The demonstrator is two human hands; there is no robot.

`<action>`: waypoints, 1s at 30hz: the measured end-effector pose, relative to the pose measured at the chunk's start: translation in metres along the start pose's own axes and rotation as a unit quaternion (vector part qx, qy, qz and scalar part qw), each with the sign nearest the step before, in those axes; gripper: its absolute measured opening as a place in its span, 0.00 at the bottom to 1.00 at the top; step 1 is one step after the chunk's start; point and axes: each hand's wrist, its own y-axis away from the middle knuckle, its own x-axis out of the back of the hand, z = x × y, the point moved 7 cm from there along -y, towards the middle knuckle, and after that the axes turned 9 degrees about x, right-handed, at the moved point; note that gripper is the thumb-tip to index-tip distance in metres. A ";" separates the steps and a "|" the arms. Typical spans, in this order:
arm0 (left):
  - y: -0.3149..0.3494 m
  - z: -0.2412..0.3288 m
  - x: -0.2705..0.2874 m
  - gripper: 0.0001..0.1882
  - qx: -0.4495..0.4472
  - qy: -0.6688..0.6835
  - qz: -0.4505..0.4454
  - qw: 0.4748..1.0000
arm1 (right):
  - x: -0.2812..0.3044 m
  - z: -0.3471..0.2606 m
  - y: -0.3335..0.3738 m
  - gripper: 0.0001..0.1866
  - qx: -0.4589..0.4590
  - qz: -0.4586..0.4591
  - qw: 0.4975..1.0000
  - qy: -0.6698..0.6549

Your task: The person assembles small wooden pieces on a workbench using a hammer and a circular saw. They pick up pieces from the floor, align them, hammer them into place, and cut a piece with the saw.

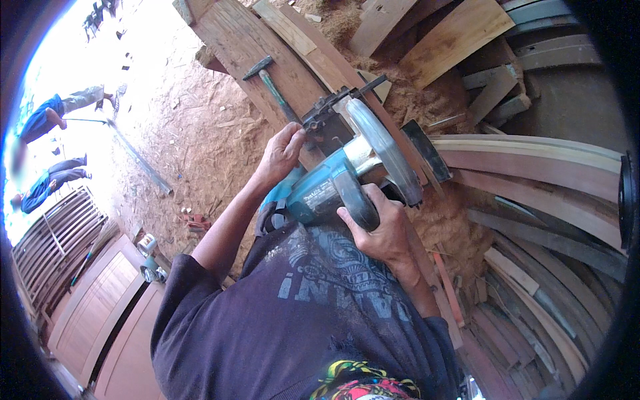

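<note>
A teal circular saw (323, 190) with a grey blade guard is held before my body, over a workbench of planks (230, 40). My right hand (387, 233) is wrapped round its black handle. At the saw's black metal base, my left hand (283, 152) is closed, its fingers pinched at the edge; exactly which part they grip is partly hidden. A hammer (272, 87) with a teal handle lies on the bench just beyond my left hand. Alongside it a long narrow board (320, 57) runs under the saw.
Stacked curved boards (533, 160) crowd the right side, and loose offcuts (460, 40) lie at the far right. Sawdust (193, 127) covers the ground. Wooden door panels (100, 300) stand at the lower left. Two other people (53, 177) are at the far left.
</note>
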 end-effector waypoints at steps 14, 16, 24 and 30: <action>0.042 0.072 0.005 0.19 -0.235 -0.141 0.214 0.938 | 0.005 -0.001 0.002 0.14 -0.041 -0.013 0.997 0.065; 0.047 0.081 0.001 0.17 -0.337 -0.220 0.195 0.895 | 0.001 0.001 0.002 0.14 -0.041 -0.013 0.996 0.074; 0.012 0.086 0.011 0.14 -0.399 -0.276 0.013 0.874 | -0.006 0.007 0.001 0.15 0.026 0.007 0.999 0.040; 0.019 0.079 0.018 0.28 -0.200 -0.247 0.125 0.940 | -0.007 0.012 0.002 0.15 0.011 -0.002 0.999 0.038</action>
